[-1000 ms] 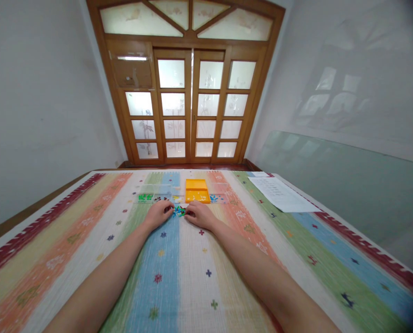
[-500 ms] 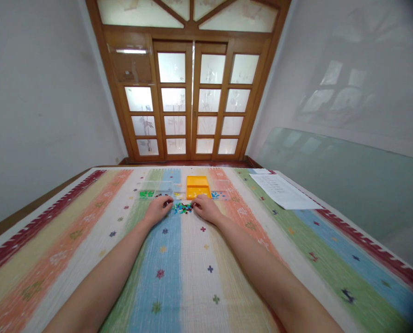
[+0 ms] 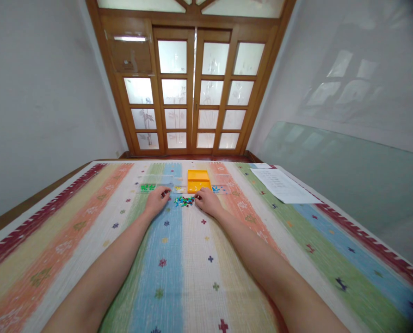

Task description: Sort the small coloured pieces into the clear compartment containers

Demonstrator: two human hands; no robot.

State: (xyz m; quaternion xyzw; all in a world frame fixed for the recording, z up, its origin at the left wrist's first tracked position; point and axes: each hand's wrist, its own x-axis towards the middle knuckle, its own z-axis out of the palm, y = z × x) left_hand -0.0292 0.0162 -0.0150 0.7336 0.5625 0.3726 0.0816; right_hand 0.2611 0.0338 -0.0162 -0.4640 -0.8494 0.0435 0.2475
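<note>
Head view: pile of small mixed-colour pcs, mostly green/blue w/ some dark red, sits on striped cloth over the tabletop, btwn the two hands. L hand just left of pile, fingers curled; can't tell if gripping a pc. R hand at pile's right edge, fingers also bent in; grip on a pc can't be made out either. Just behind: clear compartment tray, green pcs in its left part, blue pcs toward right. Yellow-orange box stands opened btwn those, partly hidden by R hand. Printed paper lies far right.
</note>
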